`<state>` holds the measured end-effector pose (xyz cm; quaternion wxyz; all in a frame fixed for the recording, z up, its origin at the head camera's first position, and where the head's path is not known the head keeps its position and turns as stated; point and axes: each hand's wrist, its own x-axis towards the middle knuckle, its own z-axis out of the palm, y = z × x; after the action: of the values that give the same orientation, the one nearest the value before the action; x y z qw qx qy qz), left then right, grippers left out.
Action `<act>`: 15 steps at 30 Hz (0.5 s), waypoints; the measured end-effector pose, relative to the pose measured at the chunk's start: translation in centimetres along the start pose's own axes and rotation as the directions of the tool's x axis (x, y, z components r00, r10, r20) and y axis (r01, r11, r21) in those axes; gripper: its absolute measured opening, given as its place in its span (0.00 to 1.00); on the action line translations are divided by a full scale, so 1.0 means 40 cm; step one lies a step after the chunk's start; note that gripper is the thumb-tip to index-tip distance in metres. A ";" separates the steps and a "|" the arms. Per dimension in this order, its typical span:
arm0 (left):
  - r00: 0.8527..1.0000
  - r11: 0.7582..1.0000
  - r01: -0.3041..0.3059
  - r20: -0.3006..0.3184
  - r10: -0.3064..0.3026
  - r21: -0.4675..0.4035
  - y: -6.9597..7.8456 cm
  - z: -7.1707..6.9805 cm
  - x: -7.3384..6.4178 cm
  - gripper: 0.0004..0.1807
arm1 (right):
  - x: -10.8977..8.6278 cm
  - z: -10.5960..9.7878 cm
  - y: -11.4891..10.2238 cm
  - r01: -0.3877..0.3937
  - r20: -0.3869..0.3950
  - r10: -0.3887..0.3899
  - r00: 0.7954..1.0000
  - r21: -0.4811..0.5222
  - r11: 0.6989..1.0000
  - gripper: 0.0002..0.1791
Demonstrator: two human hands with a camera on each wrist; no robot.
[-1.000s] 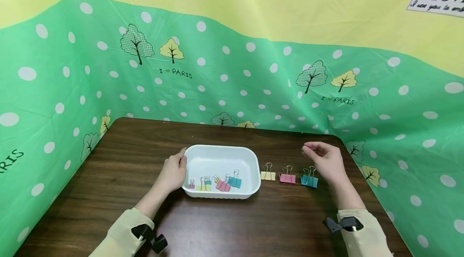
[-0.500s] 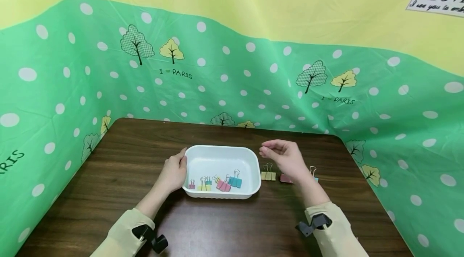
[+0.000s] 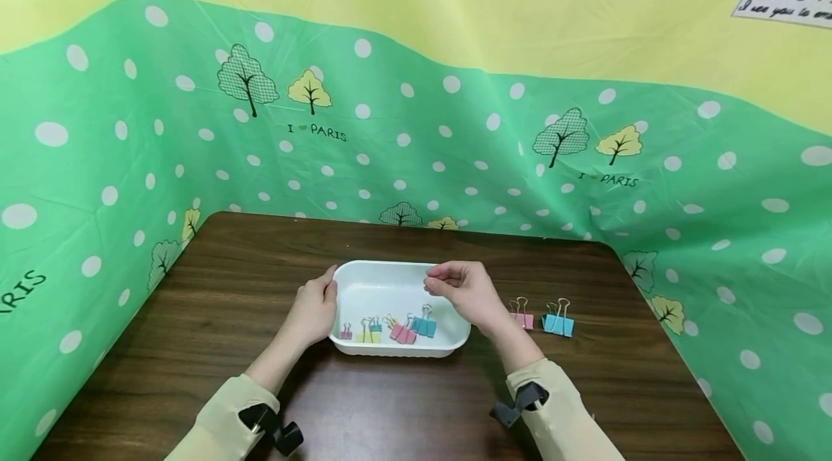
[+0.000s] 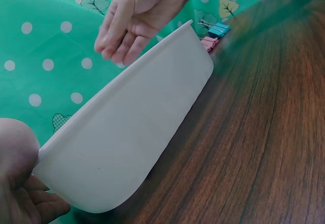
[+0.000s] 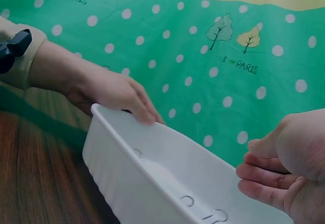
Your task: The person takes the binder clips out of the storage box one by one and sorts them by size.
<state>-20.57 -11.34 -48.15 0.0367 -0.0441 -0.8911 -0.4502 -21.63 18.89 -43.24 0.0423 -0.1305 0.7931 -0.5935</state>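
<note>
My left hand (image 3: 313, 308) grips the left end of a white plastic tray (image 3: 383, 350), thumb over the rim and fingers below outside. Over the tray's right end hovers my right hand (image 3: 464, 289), its fingers loosely bent with nothing between them. Inside the tray lie several binder clips, among them a pink binder clip (image 3: 404, 333), a blue binder clip (image 3: 425, 326), a yellow binder clip (image 3: 367, 337) and a small pink binder clip (image 3: 346, 332). The right wrist view shows only a few wire handles (image 5: 216, 215) above the tray wall.
Right of the tray, on the dark wooden table (image 3: 403, 410), stand a pink binder clip (image 3: 523, 321), partly behind my right arm, and a blue binder clip (image 3: 559, 325). A green and yellow printed cloth (image 3: 364, 157) hangs behind the table.
My right hand has moved left, from above the row of binder clips to over the tray. It now covers the yellow clip beside the tray. My left hand stays on the tray.
</note>
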 end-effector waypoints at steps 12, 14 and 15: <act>1.000 1.000 -0.009 -0.004 0.009 -0.004 0.000 0.007 0.000 0.26 | 0.011 0.033 0.038 0.008 0.005 -0.008 1.000 -0.108 0.994 0.09; 1.000 1.000 -0.010 -0.004 0.010 -0.005 0.001 0.005 0.002 0.26 | 0.014 0.036 0.039 0.035 -0.010 -0.037 0.999 -0.188 0.982 0.07; 1.000 1.000 -0.006 -0.004 0.006 -0.005 0.000 0.004 0.002 0.26 | 0.016 0.036 0.040 0.045 -0.016 -0.050 0.999 -0.222 0.974 0.06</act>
<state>-20.65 -11.21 -48.24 0.0394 -0.0460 -0.8897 -0.4525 -22.18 17.79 -45.11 0.0048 -0.1469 0.8513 -0.5037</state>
